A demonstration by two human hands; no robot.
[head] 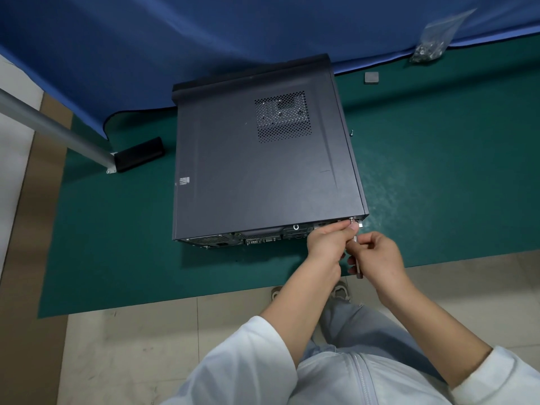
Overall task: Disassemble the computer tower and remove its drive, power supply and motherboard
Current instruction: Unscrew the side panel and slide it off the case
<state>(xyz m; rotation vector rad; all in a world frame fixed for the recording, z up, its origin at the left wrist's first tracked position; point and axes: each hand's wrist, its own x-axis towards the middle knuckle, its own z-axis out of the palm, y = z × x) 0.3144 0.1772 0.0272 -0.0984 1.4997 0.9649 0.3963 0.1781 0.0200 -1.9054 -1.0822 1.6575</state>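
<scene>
A dark grey computer tower (257, 171) lies on its side on a green mat (438, 185), its closed side panel with a vent grille facing up and its rear ports toward me. At the rear right corner my left hand (330, 242) pinches the tip of a screwdriver (355, 244) against a screw. My right hand (380, 255) grips the screwdriver's handle just below. The tool's shaft is mostly hidden by my fingers.
A clear bag of screws (432, 45) lies at the back right, with a small grey square pad (371, 77) near it. A loose screw (351, 133) sits right of the tower. A black block (138, 154) and a metal pole (49, 127) are at the left. Blue cloth (175, 39) covers the back.
</scene>
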